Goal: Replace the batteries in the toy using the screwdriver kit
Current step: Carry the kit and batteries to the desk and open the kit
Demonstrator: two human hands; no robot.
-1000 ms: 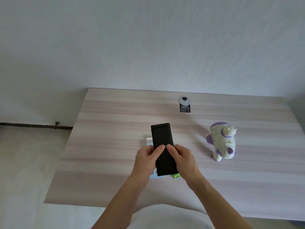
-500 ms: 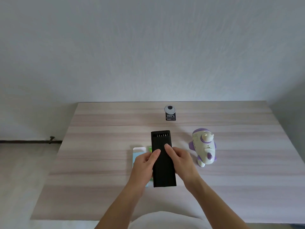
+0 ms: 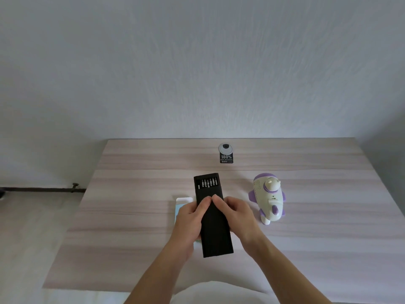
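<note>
Two thumbs are pressing atop the screwdriver kit [image 3: 215, 235] as I am watching — left hand [image 3: 190, 219] and right hand [image 3: 239, 218] gripping its sides; toy [image 3: 268, 200] standing right of it.

I log a pale wood-grain laminate table [image 3: 131, 216] set against a grey-white textured wall [image 3: 197, 62]. Far centre on it lies a small grey-and-black tag printed "100%" [image 3: 226, 154]. Far left, a dark pipe [image 3: 43, 189] runs along the wall base.

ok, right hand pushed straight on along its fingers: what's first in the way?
Probably the left hand: the right hand points across the black screwdriver case at its thumb.
</note>
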